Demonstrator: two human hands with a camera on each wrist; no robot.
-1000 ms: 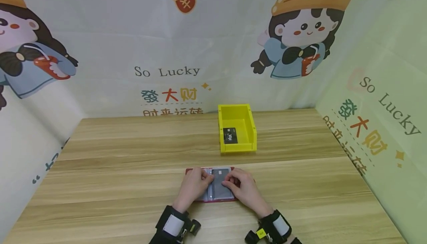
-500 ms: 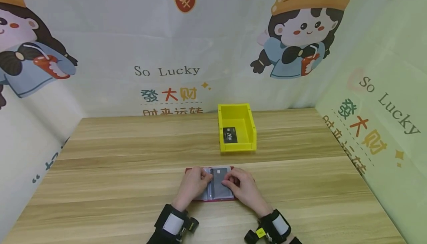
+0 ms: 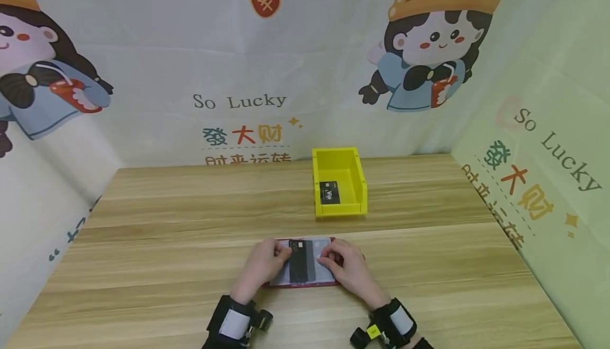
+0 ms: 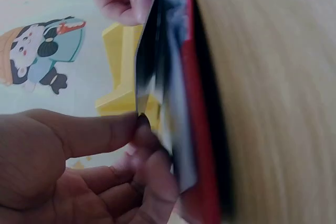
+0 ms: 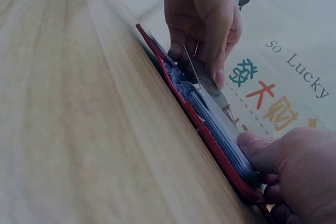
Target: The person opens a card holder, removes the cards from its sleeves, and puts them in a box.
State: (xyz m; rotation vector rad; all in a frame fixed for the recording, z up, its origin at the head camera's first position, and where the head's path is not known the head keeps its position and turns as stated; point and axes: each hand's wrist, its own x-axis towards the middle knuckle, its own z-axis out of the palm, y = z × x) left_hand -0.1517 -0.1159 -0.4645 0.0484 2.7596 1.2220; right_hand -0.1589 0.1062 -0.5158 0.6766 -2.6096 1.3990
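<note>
An open card holder with a red cover and clear plastic sleeves lies on the table in front of me. In the head view a black VIP card sticks partway out of a sleeve toward the left. My left hand pinches the card's left edge between thumb and index finger, and the left wrist view shows that card raised off the pages. On the other side, my right hand pinches the sleeve's right edge with thumb and finger; its other fingers curl at the cover's edge.
Behind the card holder stands a yellow bin with another black Vip card inside. The wooden table meets printed cloth walls at the back and sides.
My left hand has moved left, drawing the black card partway out of the sleeve, so its VIP lettering now shows. My right hand has kept its place at the sleeve's edge.
</note>
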